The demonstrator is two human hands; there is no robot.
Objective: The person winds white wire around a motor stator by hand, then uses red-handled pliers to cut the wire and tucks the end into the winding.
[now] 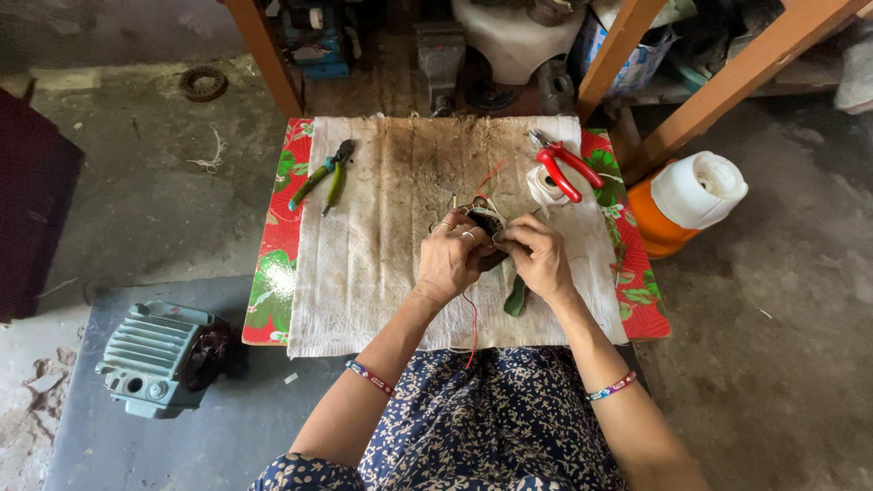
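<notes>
My left hand [449, 260] and my right hand [538, 255] meet over the middle of a stained white cloth [364, 264], both closed on a small dark wound coil part [486, 218] with thin red and white wires sticking up from it. A red wire [475, 318] hangs from the part down toward my lap. A green-handled tool [516, 296] lies under my right hand, mostly hidden. My left hand wears rings, and both wrists have beaded bracelets.
Green-handled pliers [324, 175] lie at the cloth's far left, red-handled pliers [566, 165] and a roll of white tape [544, 186] at its far right. The low table has a red floral cover [277, 245]. A grey-green motor housing [155, 358] sits on the floor left, an orange-and-white jug [687, 202] right.
</notes>
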